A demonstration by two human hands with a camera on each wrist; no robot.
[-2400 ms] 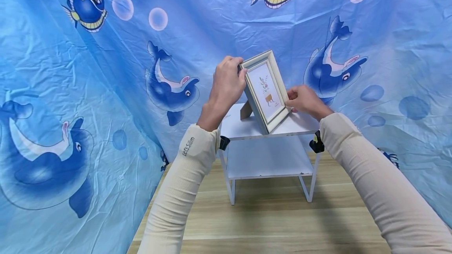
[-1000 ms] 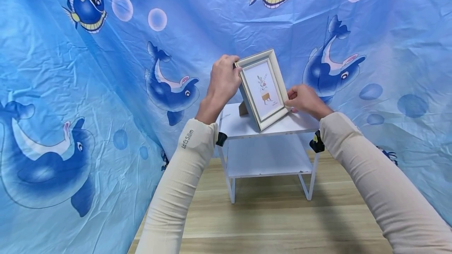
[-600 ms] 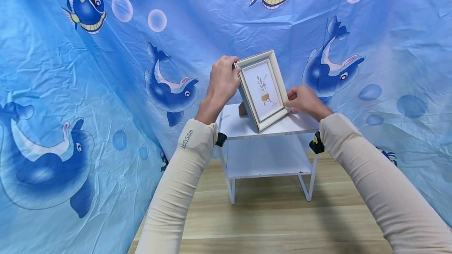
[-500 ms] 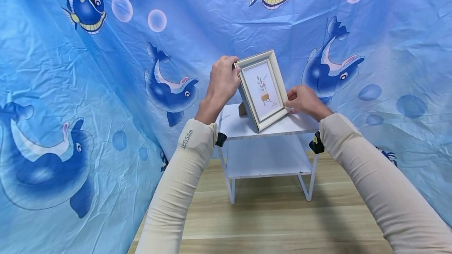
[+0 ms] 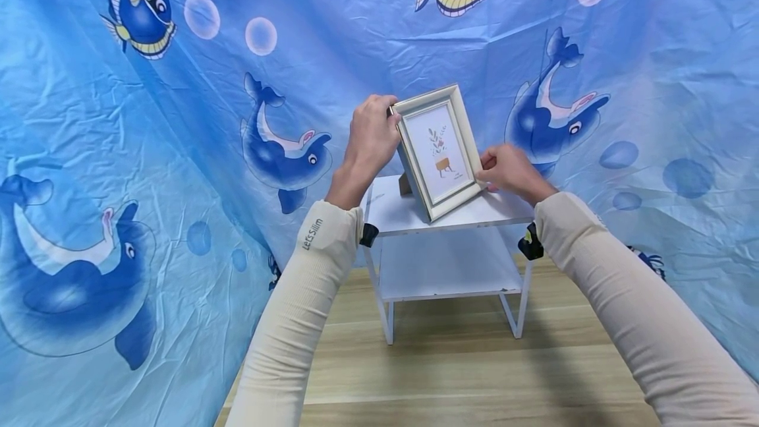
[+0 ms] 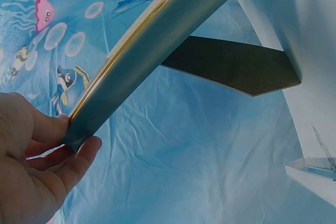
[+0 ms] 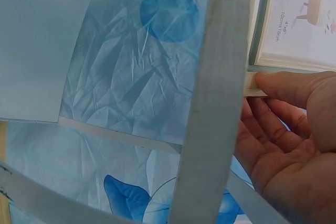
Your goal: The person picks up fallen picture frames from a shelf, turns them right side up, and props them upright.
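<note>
A cream picture frame with a plant print stands tilted back on a small white table. Its back leg is folded out and reaches the tabletop in the left wrist view. My left hand pinches the frame's upper left corner between thumb and fingers. At the lower right edge, my right hand holds the frame, thumb on the front. In the right wrist view the right hand's fingers lie behind and under that edge, partly hidden.
Below the tabletop the table has a lower shelf and thin white legs. A blue curtain printed with dolphins and fish hangs around the back and sides. Wood-patterned floor lies in front.
Since the oldest frame, the picture frame has turned to face more forward, its left side and my left hand shifting left. Over the last half second the hold looks the same.
</note>
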